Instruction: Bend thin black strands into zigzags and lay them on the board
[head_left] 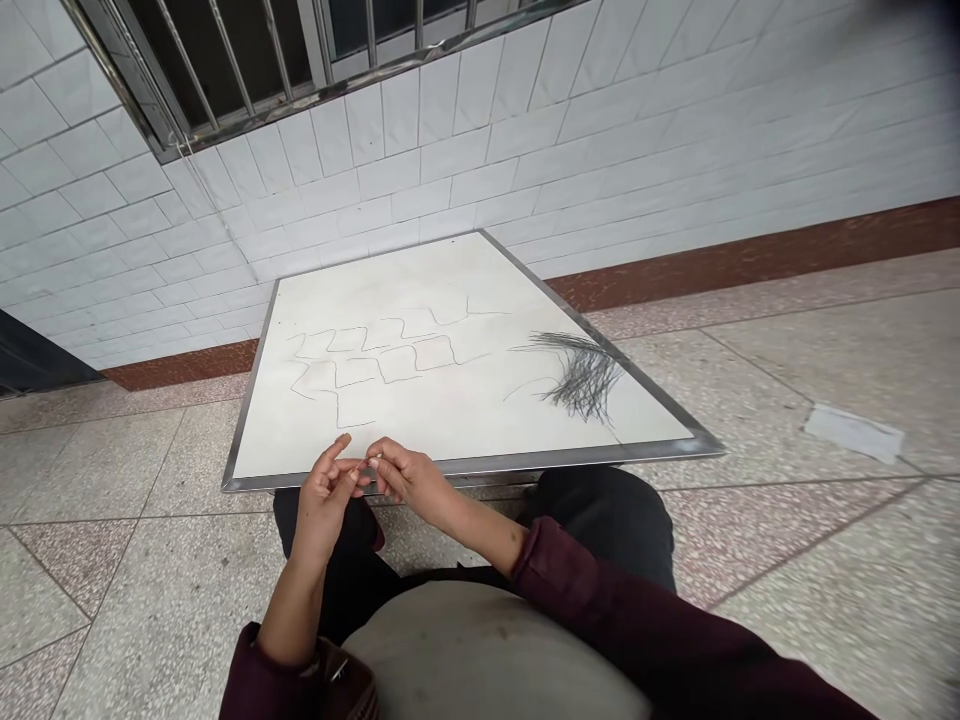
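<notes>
My left hand [327,497] and my right hand [409,480] meet at the near edge of the white table [420,270]. Thumb and fingertips of each hand are pinched together, and the two pinches almost touch. Whatever they hold is too small or thin to make out. Beyond them lie several thin dark strands, bent in zigzag steps like wire [360,375], in loose rows across the left and middle of the tabletop. To the right is a tangled bundle of straighter dark strands [589,380], with a few stray ends reaching left.
A grey metal rim [540,462] borders the table, which stands by a white tiled wall [420,170] under a barred window [315,50]. My knees [607,520] are at its near side. A flat white piece [853,430] lies on the speckled floor to the right.
</notes>
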